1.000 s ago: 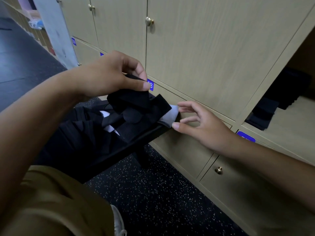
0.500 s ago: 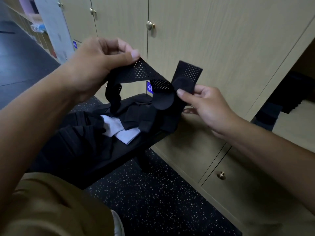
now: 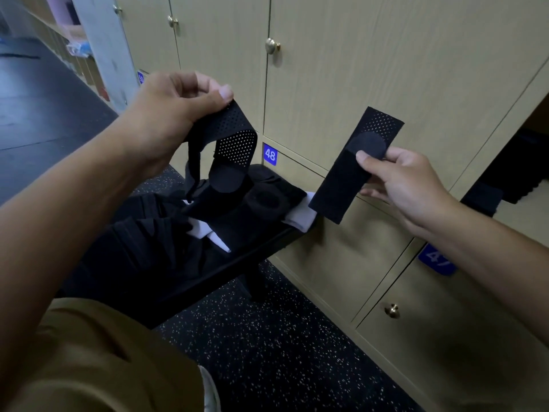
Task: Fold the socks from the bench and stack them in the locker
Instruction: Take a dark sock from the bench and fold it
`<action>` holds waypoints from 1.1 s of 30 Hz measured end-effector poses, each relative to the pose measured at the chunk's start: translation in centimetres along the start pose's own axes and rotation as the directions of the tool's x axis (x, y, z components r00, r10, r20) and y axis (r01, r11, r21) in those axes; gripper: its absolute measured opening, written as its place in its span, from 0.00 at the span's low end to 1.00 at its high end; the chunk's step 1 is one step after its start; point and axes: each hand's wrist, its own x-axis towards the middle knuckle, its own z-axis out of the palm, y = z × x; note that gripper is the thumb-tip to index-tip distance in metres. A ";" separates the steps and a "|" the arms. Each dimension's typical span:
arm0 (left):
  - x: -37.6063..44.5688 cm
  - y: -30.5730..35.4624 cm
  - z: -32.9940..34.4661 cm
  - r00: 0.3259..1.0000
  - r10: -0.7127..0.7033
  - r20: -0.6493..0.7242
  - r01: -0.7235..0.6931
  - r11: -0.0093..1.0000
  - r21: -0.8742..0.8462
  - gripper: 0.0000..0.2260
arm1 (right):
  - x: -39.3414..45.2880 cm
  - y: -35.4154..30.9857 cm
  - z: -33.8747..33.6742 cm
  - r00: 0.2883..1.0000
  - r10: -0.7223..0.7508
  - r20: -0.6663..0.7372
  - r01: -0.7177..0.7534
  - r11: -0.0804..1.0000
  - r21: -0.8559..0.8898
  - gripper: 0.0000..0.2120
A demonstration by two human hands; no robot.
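Two black perforated socks, joined half a second ago, are now pulled apart, one per hand, so pairing or folding can begin. The left hand (image 3: 166,114) pinches one limp black mesh sock (image 3: 228,156) by its end; it droops in a loop toward the black bench (image 3: 261,251). The right hand (image 3: 407,185) pinches the other flat black sock (image 3: 353,168), its long axis running diagonally, perforated end up-right toward the beige lockers (image 3: 356,69), above the bench's end.

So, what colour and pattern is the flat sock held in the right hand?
Black sock, its upper end perforated with small pale dots and bearing a plain round patch; head view.
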 end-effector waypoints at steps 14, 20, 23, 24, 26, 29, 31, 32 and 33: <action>0.9 -1.0 0.7 0.999 -0.047 0.006 0.047 0.981 -0.190 0.07 | -4.3 -1.4 5.2 0.846 -0.257 0.468 0.313 0.949 -0.045 0.05; 0.8 -1.5 -0.4 0.996 -0.073 -0.046 0.069 0.994 -0.090 0.10 | -5.8 -0.4 9.3 0.465 -0.441 0.768 0.877 0.349 -0.331 0.11; 0.6 -1.3 -0.8 0.995 -0.088 -0.036 0.084 0.992 -0.091 0.11 | -5.8 -0.5 10.7 0.373 -0.367 0.852 0.926 0.198 -0.321 0.09; 0.6 -1.3 -0.9 0.995 -0.093 -0.031 0.090 0.992 -0.091 0.11 | -5.6 -0.4 11.0 0.362 -0.343 0.867 0.931 0.177 -0.319 0.11; 0.6 -1.3 -1.0 0.995 -0.102 -0.018 0.100 0.991 -0.088 0.11 | -5.2 -0.1 11.5 0.373 -0.301 0.878 0.927 0.163 -0.338 0.13; 0.6 -1.3 -1.0 0.994 -0.111 -0.006 0.110 0.990 -0.087 0.11 | -4.9 0.6 12.0 0.413 -0.273 0.869 0.909 0.174 -0.378 0.08; 0.8 -1.5 -1.1 0.993 -0.115 -0.021 0.112 0.989 -0.094 0.12 | -4.5 1.2 12.4 0.450 -0.238 0.861 0.893 0.141 -0.428 0.10; 0.9 -1.6 -1.1 0.993 -0.113 -0.039 0.109 0.989 -0.096 0.12 | -4.4 1.2 12.5 0.473 -0.233 0.850 0.881 0.126 -0.456 0.11; 0.9 -1.7 -1.2 0.992 -0.108 -0.063 0.101 0.990 -0.100 0.12 | -4.3 1.2 12.5 0.493 -0.246 0.835 0.870 0.123 -0.477 0.11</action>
